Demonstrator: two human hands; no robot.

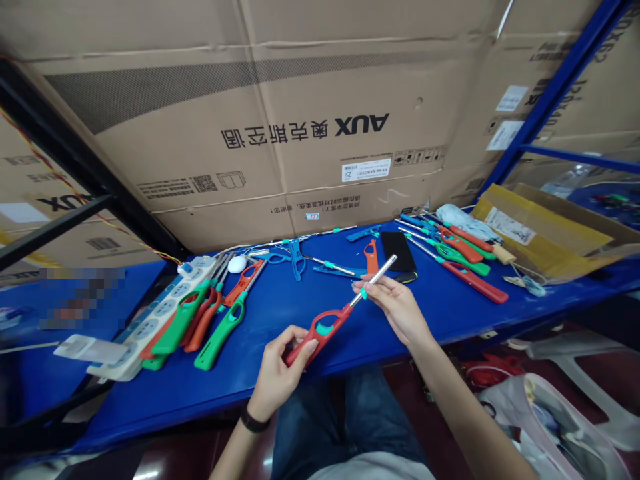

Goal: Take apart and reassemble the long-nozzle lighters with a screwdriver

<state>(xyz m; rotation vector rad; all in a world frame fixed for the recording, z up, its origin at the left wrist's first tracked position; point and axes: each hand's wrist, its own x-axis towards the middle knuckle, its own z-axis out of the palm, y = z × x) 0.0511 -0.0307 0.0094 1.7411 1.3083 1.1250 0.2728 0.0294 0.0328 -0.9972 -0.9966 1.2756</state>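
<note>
My left hand is closed round the red handle of a long-necked lighter with a teal trigger. Its silver tube points up and to the right. My right hand pinches the tube near its teal collar. Both hands hover just above the front edge of the blue workbench. A black band circles my left wrist.
Green and orange lighters lie beside a white power strip at the left. More red and green lighters, a black phone and loose handle parts lie behind. Cardboard boxes form the back; an open box sits right.
</note>
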